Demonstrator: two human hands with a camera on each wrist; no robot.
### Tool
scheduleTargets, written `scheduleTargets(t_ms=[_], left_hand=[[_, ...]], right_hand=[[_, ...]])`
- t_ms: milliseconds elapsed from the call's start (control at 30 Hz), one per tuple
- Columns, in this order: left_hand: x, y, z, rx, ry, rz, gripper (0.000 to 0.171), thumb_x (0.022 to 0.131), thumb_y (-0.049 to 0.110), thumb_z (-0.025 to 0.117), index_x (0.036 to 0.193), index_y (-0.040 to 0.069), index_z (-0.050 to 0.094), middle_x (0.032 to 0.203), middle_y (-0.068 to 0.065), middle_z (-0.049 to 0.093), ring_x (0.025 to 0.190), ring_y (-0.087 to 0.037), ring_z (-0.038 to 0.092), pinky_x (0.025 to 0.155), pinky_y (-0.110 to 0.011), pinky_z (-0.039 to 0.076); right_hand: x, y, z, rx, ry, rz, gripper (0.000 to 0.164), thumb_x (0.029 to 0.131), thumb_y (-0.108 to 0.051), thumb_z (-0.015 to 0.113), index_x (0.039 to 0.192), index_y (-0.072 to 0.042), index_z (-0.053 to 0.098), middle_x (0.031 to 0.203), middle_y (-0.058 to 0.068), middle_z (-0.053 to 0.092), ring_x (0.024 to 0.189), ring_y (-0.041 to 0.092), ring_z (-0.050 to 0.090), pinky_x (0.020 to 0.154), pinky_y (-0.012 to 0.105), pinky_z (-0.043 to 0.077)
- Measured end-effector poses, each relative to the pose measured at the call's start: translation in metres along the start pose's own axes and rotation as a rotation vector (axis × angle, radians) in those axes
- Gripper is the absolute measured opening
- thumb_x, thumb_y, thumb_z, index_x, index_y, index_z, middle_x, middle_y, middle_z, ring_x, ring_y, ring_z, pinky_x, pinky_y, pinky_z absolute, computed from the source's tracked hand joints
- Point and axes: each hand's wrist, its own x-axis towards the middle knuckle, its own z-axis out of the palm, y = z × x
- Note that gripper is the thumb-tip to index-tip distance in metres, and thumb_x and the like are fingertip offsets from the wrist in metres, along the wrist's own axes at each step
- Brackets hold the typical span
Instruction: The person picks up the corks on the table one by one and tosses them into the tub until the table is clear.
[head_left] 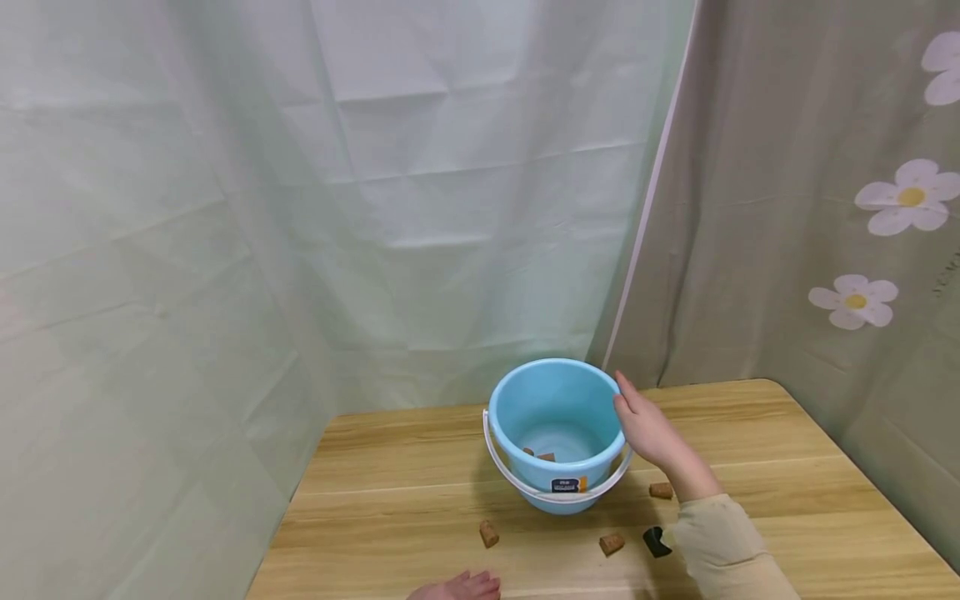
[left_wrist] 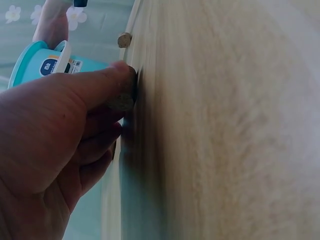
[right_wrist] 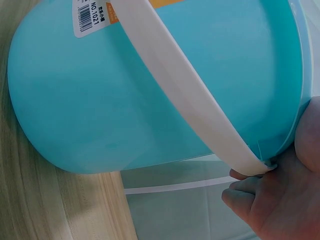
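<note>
A light blue bucket [head_left: 558, 492] with a white handle [head_left: 498, 462] stands on the wooden table. My right hand [head_left: 648, 429] grips its right rim; in the right wrist view the fingers [right_wrist: 242, 192] curl beside the handle's hinge. Small brown corks [head_left: 546, 457] lie on the bucket's floor. My left hand [head_left: 457, 587] is low at the bottom edge of the head view, fingers loose, just short of a cork [head_left: 488, 533] on the table. From the left wrist, that cork [left_wrist: 122, 102] shows partly hidden behind my thumb.
Another cork [head_left: 611, 544] lies in front of the bucket, and one more [head_left: 661, 491] sits by my right forearm. Next to the sleeve [head_left: 723, 542] is a small black piece [head_left: 657, 542] with a curved notch. Pale curtains [head_left: 450, 208] hang behind the table [head_left: 390, 467].
</note>
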Motion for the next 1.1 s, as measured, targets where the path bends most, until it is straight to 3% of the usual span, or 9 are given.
scheduleTargets(t_ms=[133,233,433,700,833,1100], left_hand=[[-0.001,-0.005,-0.007,-0.196,0.059,0.004,0.044,0.111,0.042,0.053,0.142,0.015,0.069,0.143,0.002,0.068,0.132,-0.010,0.062,0.118,-0.014,0.025],[0.000,-0.007,-0.009,-0.307,0.082,0.012,0.042,0.110,0.035,0.056,0.140,0.009,0.070,0.141,-0.004,0.070,0.130,-0.014,0.064,0.115,-0.017,0.032],[0.001,-0.007,-0.007,-0.628,0.197,0.007,0.038,0.102,0.017,0.065,0.131,-0.007,0.072,0.132,-0.019,0.073,0.123,-0.025,0.071,0.106,-0.023,0.052],[0.002,-0.003,-0.012,-0.774,0.173,-0.096,0.040,0.108,0.022,0.060,0.133,-0.008,0.071,0.134,-0.017,0.072,0.126,-0.021,0.070,0.104,-0.023,0.053],[0.002,-0.003,-0.010,-0.739,0.187,-0.079,0.040,0.108,0.021,0.060,0.132,-0.008,0.071,0.133,-0.017,0.073,0.124,-0.020,0.070,0.105,-0.022,0.052],[0.003,-0.005,-0.014,-0.699,0.127,-0.066,0.041,0.110,0.025,0.057,0.134,-0.006,0.071,0.135,-0.014,0.072,0.127,-0.018,0.069,0.106,-0.020,0.050]], right_hand=[[0.000,0.000,0.001,0.006,-0.006,0.012,0.063,0.118,-0.031,0.028,0.170,0.002,0.012,0.174,0.028,0.016,0.159,0.049,0.016,0.127,0.064,0.017],[0.000,0.001,0.001,0.005,-0.003,0.014,0.063,0.118,-0.030,0.028,0.170,0.002,0.012,0.173,0.029,0.017,0.159,0.049,0.017,0.126,0.064,0.017],[0.000,0.001,0.001,-0.001,0.002,0.010,0.063,0.118,-0.031,0.028,0.170,0.003,0.012,0.173,0.029,0.017,0.159,0.049,0.018,0.127,0.064,0.017],[0.000,0.002,0.001,-0.001,0.008,0.004,0.062,0.118,-0.029,0.028,0.169,0.003,0.013,0.173,0.029,0.018,0.158,0.049,0.019,0.127,0.064,0.018],[0.001,0.002,0.002,0.001,0.006,0.002,0.063,0.118,-0.030,0.028,0.170,0.002,0.013,0.173,0.029,0.018,0.158,0.050,0.019,0.126,0.064,0.019],[0.001,0.003,0.002,0.006,0.003,0.007,0.063,0.118,-0.031,0.028,0.169,0.003,0.013,0.172,0.030,0.020,0.158,0.050,0.020,0.125,0.066,0.020]])
